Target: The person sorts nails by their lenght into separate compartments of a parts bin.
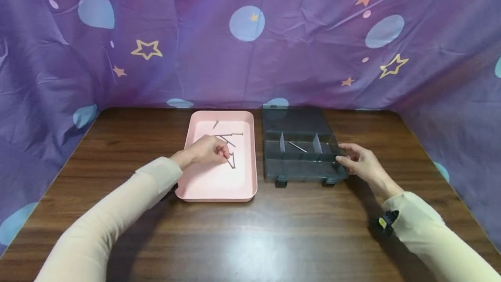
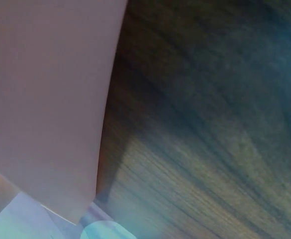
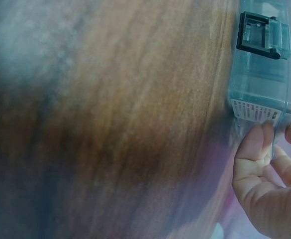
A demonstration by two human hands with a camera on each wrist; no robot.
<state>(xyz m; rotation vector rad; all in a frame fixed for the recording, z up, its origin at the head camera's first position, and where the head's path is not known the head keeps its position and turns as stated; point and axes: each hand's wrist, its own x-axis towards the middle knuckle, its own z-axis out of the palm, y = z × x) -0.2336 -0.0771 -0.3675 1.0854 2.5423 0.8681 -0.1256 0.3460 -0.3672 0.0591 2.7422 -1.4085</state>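
Okay, left hand point(image 1: 207, 149) over the pink tray point(image 1: 219, 188), fingers curled, thumb and index tips drawn together beside the metal fasteners point(image 1: 234, 160); can't tell if one is pinched. Screws or nails, unclear which. They lie loose mid-tray, one apart toward the far end. Right hand point(image 1: 362, 162) grips the right end of the translucent grey organizer box point(image 1: 297, 169), thumb near side, fingers curled behind; right wrist view shows a printed label point(image 3: 254, 111) by the thumb. Box sits right of tray, lid point(image 1: 293, 119) open at the back. Single fastener point(image 1: 298, 147) between two dividers point(image 1: 282, 142). Both on the wooden table point(image 1: 219, 229).
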